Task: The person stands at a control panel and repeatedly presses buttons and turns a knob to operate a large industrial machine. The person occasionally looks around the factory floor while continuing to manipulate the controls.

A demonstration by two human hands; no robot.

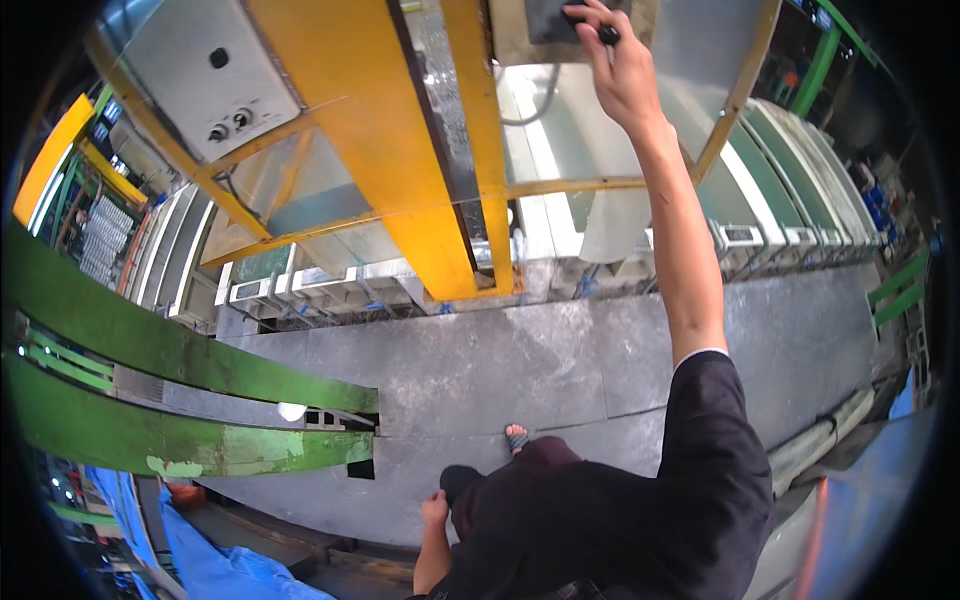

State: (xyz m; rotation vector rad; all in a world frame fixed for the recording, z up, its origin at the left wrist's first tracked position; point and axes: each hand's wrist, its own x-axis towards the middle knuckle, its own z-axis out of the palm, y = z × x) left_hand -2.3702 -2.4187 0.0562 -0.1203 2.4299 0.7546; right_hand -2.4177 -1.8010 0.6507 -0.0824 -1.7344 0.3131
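My right arm is stretched up and forward to a control box with a dark plate [551, 22] on the yellow frame. The fingers of my right hand [622, 75] are closed around a black handle [608, 36] on that plate. Low in the view, my left hand [434, 508] hangs near my body with its fingers curled. It is beside a rounded black thing [461, 481] whose kind I cannot make out. Whether the left hand holds anything is hidden.
A yellow upright [400, 200] stands ahead, with a white control panel [215, 75] to its left. Behind it run white-rimmed tanks [790, 180]. Green beams [200, 345] jut in from the left over the grey floor [500, 360]. Blue sheeting [225, 560] lies at lower left.
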